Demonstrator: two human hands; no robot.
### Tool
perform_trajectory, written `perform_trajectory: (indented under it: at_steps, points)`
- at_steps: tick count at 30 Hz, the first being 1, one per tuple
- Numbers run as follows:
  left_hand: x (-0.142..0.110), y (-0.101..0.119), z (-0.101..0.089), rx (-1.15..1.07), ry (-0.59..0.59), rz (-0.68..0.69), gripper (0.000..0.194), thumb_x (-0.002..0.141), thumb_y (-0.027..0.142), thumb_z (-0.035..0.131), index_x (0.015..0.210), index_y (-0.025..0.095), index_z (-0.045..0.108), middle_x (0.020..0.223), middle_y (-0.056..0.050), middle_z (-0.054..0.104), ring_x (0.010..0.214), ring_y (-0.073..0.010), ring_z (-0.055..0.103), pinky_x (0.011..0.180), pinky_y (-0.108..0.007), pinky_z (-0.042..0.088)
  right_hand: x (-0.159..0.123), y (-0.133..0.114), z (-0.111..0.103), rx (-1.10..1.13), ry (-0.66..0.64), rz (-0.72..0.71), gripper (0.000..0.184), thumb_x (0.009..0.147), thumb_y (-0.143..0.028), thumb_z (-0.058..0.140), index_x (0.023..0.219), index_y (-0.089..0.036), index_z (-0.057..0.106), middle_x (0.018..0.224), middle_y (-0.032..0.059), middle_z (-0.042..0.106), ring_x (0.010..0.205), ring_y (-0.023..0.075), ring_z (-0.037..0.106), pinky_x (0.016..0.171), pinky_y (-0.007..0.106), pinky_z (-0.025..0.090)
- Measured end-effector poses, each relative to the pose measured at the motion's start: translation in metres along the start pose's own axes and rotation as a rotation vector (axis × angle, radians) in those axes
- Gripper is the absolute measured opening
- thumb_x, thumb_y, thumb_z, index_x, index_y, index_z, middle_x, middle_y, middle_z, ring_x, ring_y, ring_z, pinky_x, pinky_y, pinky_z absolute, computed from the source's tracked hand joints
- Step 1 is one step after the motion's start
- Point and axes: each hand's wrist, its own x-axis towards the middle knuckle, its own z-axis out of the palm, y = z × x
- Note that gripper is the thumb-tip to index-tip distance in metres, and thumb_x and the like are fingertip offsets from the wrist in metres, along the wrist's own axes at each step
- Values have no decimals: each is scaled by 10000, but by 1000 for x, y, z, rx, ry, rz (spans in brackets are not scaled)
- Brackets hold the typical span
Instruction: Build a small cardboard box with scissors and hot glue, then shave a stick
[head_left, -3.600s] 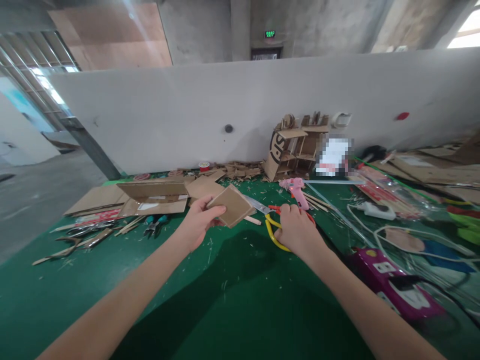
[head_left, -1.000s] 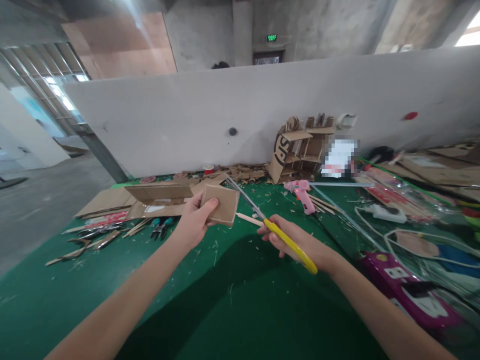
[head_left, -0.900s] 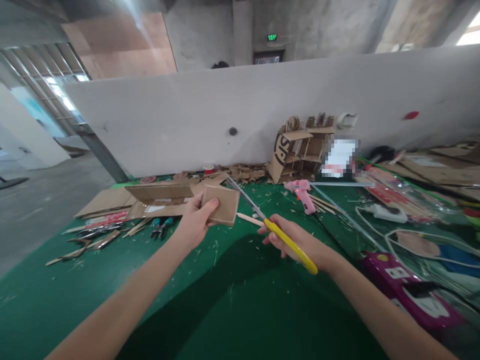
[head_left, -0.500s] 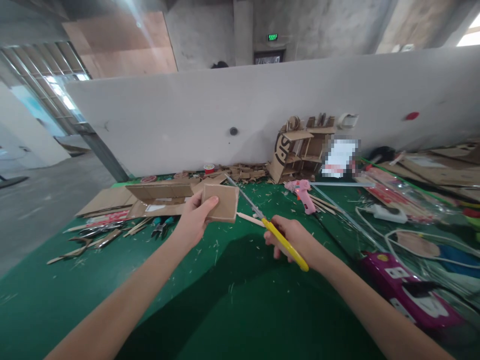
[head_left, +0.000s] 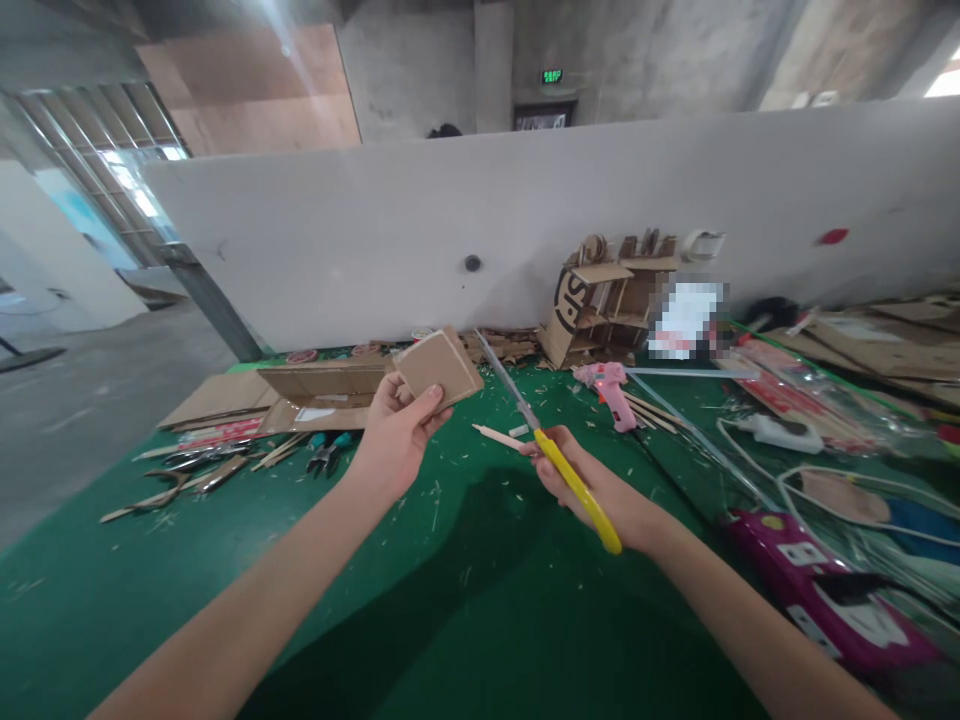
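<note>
My left hand [head_left: 401, 430] is closed on a small squarish piece of cardboard [head_left: 439, 370], held tilted above the table with the thumb across its lower edge. My right hand [head_left: 574, 470] grips yellow-handled scissors [head_left: 570, 480]. Their grey blades look closed and point up and away to the left. A narrow gap separates the blades from the cardboard's right corner. Below the blades, a pale pink pencil-like stick [head_left: 499, 437] lies on the green table [head_left: 450, 620].
A cardboard shelf model [head_left: 566, 315] stands against the white partition [head_left: 360, 230]. A pink glue gun [head_left: 611, 390] lies right of the scissors, and a purple power strip [head_left: 817, 580] is nearer. At left are a folded cardboard box [head_left: 330, 382] and pliers [head_left: 324, 455].
The cardboard in my left hand has turned, its right edge tipping upward. The scissors remain in my right hand and now sit clear of the piece. The view has shifted slightly.
</note>
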Motion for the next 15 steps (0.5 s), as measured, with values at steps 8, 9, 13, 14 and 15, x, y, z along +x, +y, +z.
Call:
perform_trajectory:
  at_steps: [8, 9, 13, 14, 15]
  points:
    - [-7, -4, 6, 65, -30, 27, 438, 723, 223, 764, 1089, 235, 524, 1206, -49, 603, 1057, -203, 626, 832, -349, 584, -2, -2, -8, -68, -50, -1, 517, 869, -687, 390, 1107, -230, 433, 1010, 63, 563, 875, 186, 539, 681, 301, 482]
    - [-7, -4, 6, 71, -22, 28, 439, 724, 231, 763, 1094, 233, 528, 1224, -56, 598, 1068, -207, 622, 826, -338, 585, -1, 0, -9, -74, -54, -4, 521, 871, -686, 386, 1116, -230, 437, 1008, 64, 564, 884, 190, 541, 669, 300, 480]
    - [-8, -5, 6, 92, -13, 43, 457, 726, 254, 759, 1121, 243, 529, 1243, -56, 596, 1070, -203, 624, 798, -299, 586, 1, 4, -12, -90, -66, -18, 512, 876, -673, 393, 1117, -226, 458, 986, 62, 572, 853, 183, 547, 628, 290, 467]
    - [-8, -5, 6, 100, -14, 50, 464, 726, 257, 759, 1127, 248, 526, 1237, -51, 599, 1062, -199, 627, 791, -295, 587, 0, 3, -12, -97, -69, -21, 504, 877, -669, 399, 1108, -226, 465, 983, 61, 574, 840, 179, 548, 623, 287, 463]
    - [-8, -5, 6, 108, -14, 56, 470, 725, 259, 760, 1130, 252, 524, 1230, -46, 603, 1053, -195, 629, 783, -291, 587, 0, 2, -12, -105, -74, -22, 494, 876, -665, 406, 1095, -226, 472, 982, 61, 577, 829, 175, 549, 620, 285, 459]
